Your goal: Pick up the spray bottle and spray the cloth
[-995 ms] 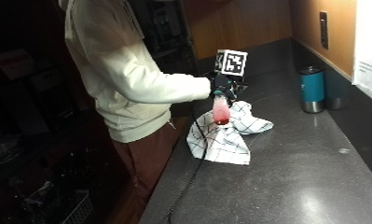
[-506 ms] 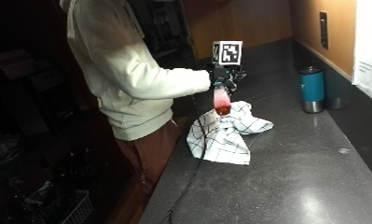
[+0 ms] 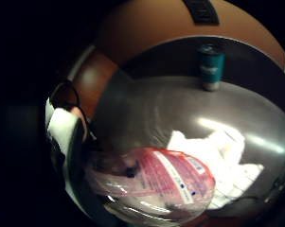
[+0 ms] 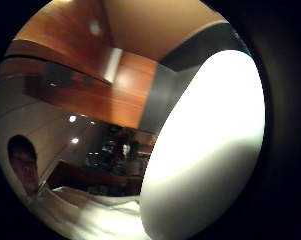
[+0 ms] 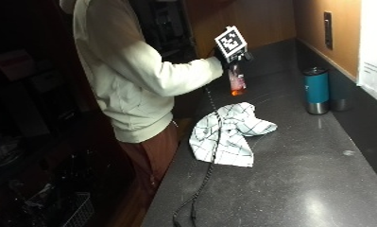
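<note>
Scene: A person in a cream long-sleeved top (image 5: pixel 134 75) stands at the edge of a dark grey speckled countertop (image 5: pixel 288 184), arm extended over it.
Hand: The black-gloved right hand (image 5: pixel 224 56) is raised above the counter, its fingers wrapped round the top of a clear plastic spray bottle holding pink liquid (image 5: pixel 237 81).
Bottle: The spray bottle hangs upright below the hand, clear of the counter and above the far side of the cloth; in the little finger side palm view it fills the space close to the palm, its pink label (image 3: pixel 173 182) visible.
Cloth: A white cloth with a thin dark grid pattern (image 5: pixel 229 135) lies crumpled on the counter near its front edge, below the bottle and apart from it.
Also on the counter: A teal insulated tumbler with a silver base (image 5: pixel 316 91) stands upright near the wooden back wall (image 5: pixel 263 19), well apart from the cloth.
Thumb side palm view: The cream sleeve fills much of it.
</note>
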`<move>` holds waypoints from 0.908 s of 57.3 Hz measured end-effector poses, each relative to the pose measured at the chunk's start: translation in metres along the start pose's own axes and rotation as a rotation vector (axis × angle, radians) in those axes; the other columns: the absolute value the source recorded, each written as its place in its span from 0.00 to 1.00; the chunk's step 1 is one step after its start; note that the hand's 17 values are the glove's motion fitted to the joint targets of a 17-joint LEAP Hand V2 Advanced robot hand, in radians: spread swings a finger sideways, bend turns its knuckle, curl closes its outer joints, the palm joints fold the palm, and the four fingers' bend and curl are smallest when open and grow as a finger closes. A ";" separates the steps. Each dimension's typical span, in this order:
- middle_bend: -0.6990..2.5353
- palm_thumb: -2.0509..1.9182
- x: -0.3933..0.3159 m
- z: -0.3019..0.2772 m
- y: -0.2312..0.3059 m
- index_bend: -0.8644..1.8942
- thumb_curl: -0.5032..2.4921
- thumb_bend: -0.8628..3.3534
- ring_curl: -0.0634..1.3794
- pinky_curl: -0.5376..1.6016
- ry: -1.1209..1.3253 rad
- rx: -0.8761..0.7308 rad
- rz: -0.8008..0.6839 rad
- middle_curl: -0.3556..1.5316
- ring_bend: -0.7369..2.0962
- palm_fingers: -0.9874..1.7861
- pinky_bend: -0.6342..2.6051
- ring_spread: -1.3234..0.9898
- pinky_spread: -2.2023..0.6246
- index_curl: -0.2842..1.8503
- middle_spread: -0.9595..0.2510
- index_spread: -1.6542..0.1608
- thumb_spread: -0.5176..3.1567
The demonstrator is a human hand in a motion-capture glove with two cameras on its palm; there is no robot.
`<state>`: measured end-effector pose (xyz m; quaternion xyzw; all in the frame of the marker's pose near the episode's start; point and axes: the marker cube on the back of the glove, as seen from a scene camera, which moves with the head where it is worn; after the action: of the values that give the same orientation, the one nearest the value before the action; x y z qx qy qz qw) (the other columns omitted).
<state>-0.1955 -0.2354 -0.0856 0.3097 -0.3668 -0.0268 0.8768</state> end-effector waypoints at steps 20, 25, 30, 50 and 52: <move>0.41 0.77 0.061 0.070 -0.004 0.44 0.42 0.20 0.37 0.44 -0.241 0.051 0.037 0.46 0.51 0.85 0.31 0.50 0.70 0.40 0.68 0.79 0.16; 0.41 0.77 0.084 0.094 -0.011 0.43 0.42 0.20 0.37 0.44 -0.189 0.050 0.067 0.46 0.51 0.85 0.31 0.50 0.70 0.40 0.68 0.79 0.16; 0.41 0.77 0.093 0.119 -0.022 0.43 0.42 0.20 0.37 0.44 -0.198 0.070 0.096 0.46 0.50 0.84 0.31 0.50 0.70 0.40 0.68 0.79 0.16; 0.39 0.77 0.098 0.153 -0.047 0.42 0.42 0.20 0.35 0.43 -0.233 0.057 0.100 0.45 0.46 0.81 0.31 0.51 0.71 0.39 0.71 0.81 0.18; 0.38 0.76 0.097 0.152 -0.048 0.40 0.42 0.19 0.35 0.43 -0.222 0.044 0.096 0.44 0.46 0.78 0.32 0.51 0.72 0.39 0.71 0.81 0.19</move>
<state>-0.2163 -0.3802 0.0304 0.3061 -0.4768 -0.0107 0.8239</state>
